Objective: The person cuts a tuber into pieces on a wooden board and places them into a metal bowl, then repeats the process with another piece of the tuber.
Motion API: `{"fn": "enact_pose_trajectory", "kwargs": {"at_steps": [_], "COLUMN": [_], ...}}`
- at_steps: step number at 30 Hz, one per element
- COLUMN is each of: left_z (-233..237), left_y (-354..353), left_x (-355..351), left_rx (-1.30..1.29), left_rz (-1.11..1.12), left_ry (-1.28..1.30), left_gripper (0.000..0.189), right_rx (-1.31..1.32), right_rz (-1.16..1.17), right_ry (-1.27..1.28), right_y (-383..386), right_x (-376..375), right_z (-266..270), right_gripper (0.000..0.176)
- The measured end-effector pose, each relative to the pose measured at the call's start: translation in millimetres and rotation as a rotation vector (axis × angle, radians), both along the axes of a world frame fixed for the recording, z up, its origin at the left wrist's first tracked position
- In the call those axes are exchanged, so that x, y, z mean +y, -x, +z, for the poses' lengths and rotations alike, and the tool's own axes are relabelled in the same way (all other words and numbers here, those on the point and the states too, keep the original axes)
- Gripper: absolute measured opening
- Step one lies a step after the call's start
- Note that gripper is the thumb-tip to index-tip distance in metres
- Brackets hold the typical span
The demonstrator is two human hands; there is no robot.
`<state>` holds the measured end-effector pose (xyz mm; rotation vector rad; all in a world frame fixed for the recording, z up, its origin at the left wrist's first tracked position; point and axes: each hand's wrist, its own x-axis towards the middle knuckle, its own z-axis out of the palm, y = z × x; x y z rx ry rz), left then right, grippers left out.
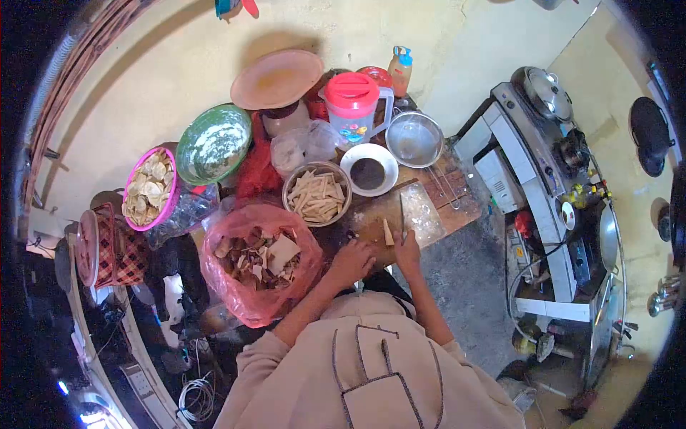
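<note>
My right hand (407, 255) is closed around the handle of a knife (402, 216), its blade pointing away from me over the wooden cutting board (368, 227). Just left of the blade stands or lies a pale, tapered wedge of food (388, 232). My left hand (352, 262) is at the board's near edge with its fingers spread and nothing visible in them. Beyond it, a metal bowl (349, 204) holds many pale cut strips (315, 196). A pink plastic bag (214, 275) to the left contains brown and pale peelings and scraps (259, 261).
Behind the board are a white bowl of dark liquid (368, 176), a strainer (414, 139) and a pink-lidded pitcher (351, 107). Left stand a green basin (214, 144) and a pink basket of pale slices (150, 189). A stove (525, 107) with pots is at right.
</note>
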<state>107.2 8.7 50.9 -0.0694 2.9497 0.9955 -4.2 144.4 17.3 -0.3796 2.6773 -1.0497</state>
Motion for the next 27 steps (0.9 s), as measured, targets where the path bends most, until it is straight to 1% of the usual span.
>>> {"fn": "enact_pose_trajectory", "kwargs": {"at_steps": [1,3,4,6,7,9,12,15,18,21,24,27], "left_z": [-9,-24,-23,-22,-22,-22,4,-5,-4,-1,0,-5], "left_y": [4,16,23,42,53,74,104,133,145,151,154,155], "left_x": [2,3,4,1,-1,-6,-2,-6,-9,-6,-1,9], "left_rx": [0.063,0.192,0.241,0.339,0.370,0.424,0.383,0.506,0.556,0.513,0.573,0.456], "left_rz": [0.012,0.035,0.085,0.186,0.195,0.214,0.313,0.305,0.273,0.250,0.203,0.217], "left_ry": [0.083,0.247,0.258,0.284,0.172,-0.053,-0.304,-0.353,-0.386,-0.364,-0.355,-0.363], "left_gripper": [0.030,0.034,0.033,0.032,0.030,0.025,0.019,0.017,0.016,0.016,0.018,0.019], "right_rx": [-0.106,-0.053,-0.027,-0.019,-0.017,0.023,0.084,0.121,0.160,0.155,0.135,0.118], "right_rz": [-0.042,0.072,0.129,0.194,0.228,0.242,0.264,0.261,0.266,0.255,0.248,0.263], "right_ry": [-0.040,-0.087,-0.110,-0.253,-0.326,-0.325,-0.337,-0.357,-0.350,-0.375,-0.420,-0.433], "right_y": [-1,-12,-19,-36,-42,-46,-48,-49,-50,-48,-47,-47], "right_x": [6,29,39,47,48,48,46,40,41,39,35,33], "right_z": [9,-1,0,9,14,6,3,4,3,4,15,21], "right_gripper": [0.029,0.031,0.033,0.032,0.032,0.032,0.031,0.030,0.029,0.029,0.029,0.030]}}
